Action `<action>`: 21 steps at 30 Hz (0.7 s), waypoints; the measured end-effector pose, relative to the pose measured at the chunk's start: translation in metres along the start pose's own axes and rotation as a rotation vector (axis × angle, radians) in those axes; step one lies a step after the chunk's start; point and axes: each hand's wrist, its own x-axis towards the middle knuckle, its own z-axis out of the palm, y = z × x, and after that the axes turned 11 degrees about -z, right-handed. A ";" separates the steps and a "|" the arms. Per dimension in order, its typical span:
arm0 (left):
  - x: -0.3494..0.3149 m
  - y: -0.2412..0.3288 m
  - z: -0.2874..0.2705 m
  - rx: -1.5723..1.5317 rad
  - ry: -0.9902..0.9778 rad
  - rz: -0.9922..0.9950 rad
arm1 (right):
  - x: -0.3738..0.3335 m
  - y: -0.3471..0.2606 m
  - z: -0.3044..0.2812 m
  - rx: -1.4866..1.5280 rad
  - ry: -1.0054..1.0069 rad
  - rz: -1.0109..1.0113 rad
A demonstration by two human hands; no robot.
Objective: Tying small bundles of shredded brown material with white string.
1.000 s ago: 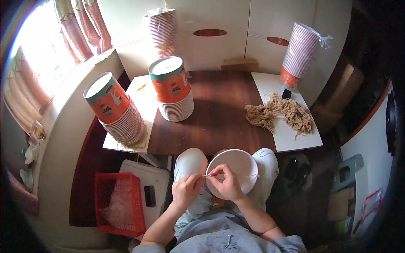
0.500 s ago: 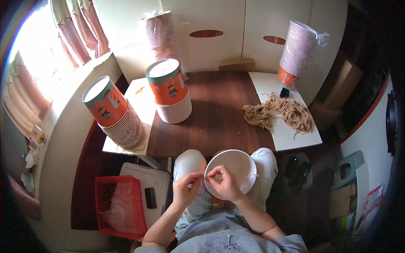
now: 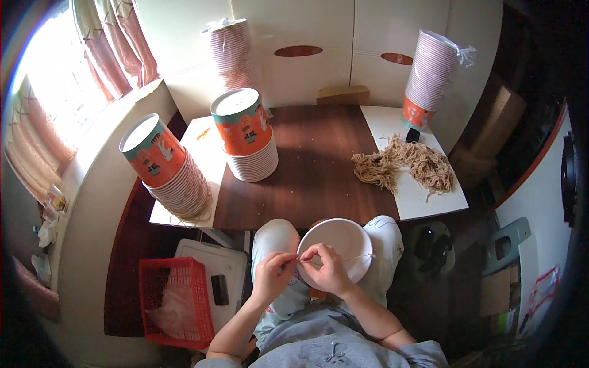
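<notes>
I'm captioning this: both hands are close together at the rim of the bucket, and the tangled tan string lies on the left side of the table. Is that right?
Not quite: the head view shows the tangled tan string on the right side of the table, not the left. The left hand and right hand are indeed close together at the rim of the bucket.

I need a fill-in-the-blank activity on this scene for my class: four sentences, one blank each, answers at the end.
1. The plastic basket is coloured ____.
2. The heap of tan cord lies on the table's ____ side, not its left.
3. The bucket's inside wall is coloured ____.
4. The left hand and right hand meet nearer the bucket's ____ edge than its right.

Missing words: red; right; white; left.
</notes>
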 end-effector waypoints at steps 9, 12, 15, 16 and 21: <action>-0.005 -0.016 0.003 -0.304 -0.096 -0.174 | 0.001 -0.006 -0.005 -0.055 -0.075 -0.018; -0.003 -0.017 0.004 -0.441 -0.102 -0.202 | -0.002 -0.001 -0.003 0.019 -0.051 0.007; -0.001 -0.009 0.001 -0.558 -0.134 -0.235 | -0.006 0.002 -0.002 0.076 -0.067 0.087; 0.000 -0.007 -0.001 -0.626 -0.167 -0.284 | -0.007 0.001 -0.002 0.074 -0.067 0.087; 0.001 -0.010 -0.007 -0.799 -0.237 -0.434 | -0.006 -0.005 -0.003 0.075 -0.066 0.052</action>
